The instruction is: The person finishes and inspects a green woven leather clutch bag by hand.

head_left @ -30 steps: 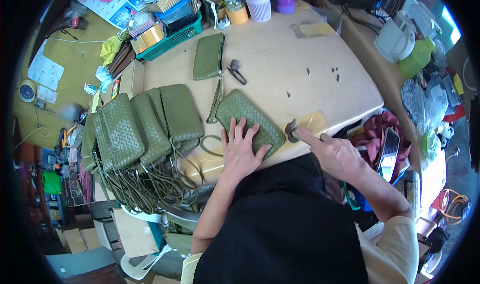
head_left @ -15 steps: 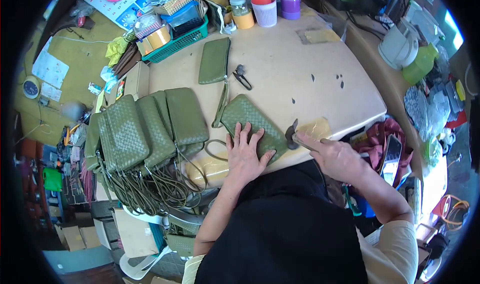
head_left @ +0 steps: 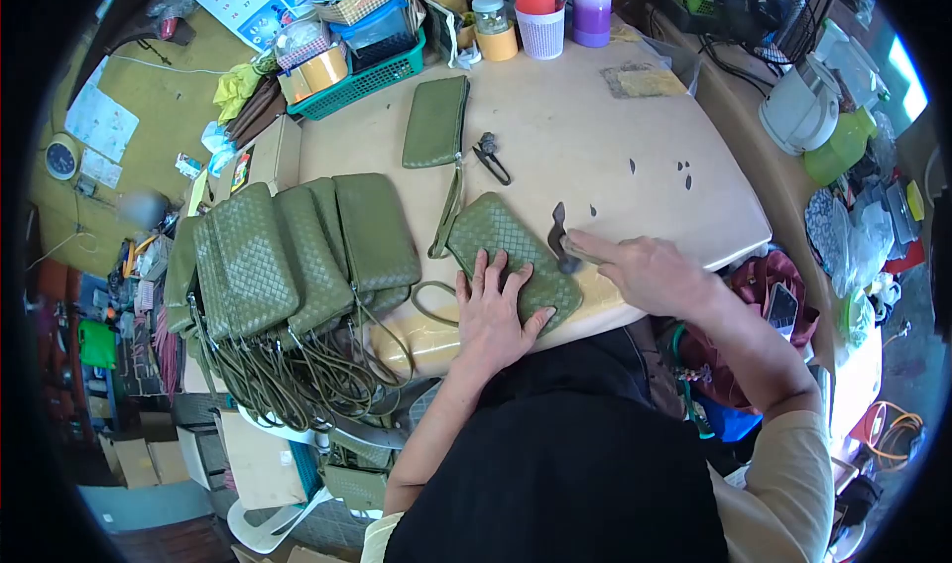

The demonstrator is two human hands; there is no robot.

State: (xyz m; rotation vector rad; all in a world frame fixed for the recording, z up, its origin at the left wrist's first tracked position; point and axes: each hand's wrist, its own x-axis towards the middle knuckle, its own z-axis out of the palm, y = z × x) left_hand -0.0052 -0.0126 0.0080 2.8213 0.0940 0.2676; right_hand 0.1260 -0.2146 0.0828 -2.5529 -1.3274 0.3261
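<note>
A green woven wristlet pouch [head_left: 540,274] lies aslant near the front edge of the table. My left hand [head_left: 495,310] rests flat on it with fingers spread. My right hand [head_left: 654,278] grips a hammer [head_left: 560,236] by its handle, and the dark head is over the pouch's right edge. Left of my left hand, a pile of green woven pouches [head_left: 253,256] has its cord straps [head_left: 297,380] hanging off the table edge. Another flat green pouch [head_left: 435,122] lies farther back, its wrist strap reaching toward the one under my hand.
Small dark pliers [head_left: 491,160] lie beyond the pouch. At the back stand a green basket [head_left: 362,79] of containers, a jar [head_left: 493,33], a white cup [head_left: 540,35] and a purple tumbler [head_left: 592,8]. A phone [head_left: 781,307] sits on maroon cloth at the right.
The hammer has moved up and left along the pouch's right edge, its head turned. My left hand stays spread on the pouch. The whole view has shifted slightly.
</note>
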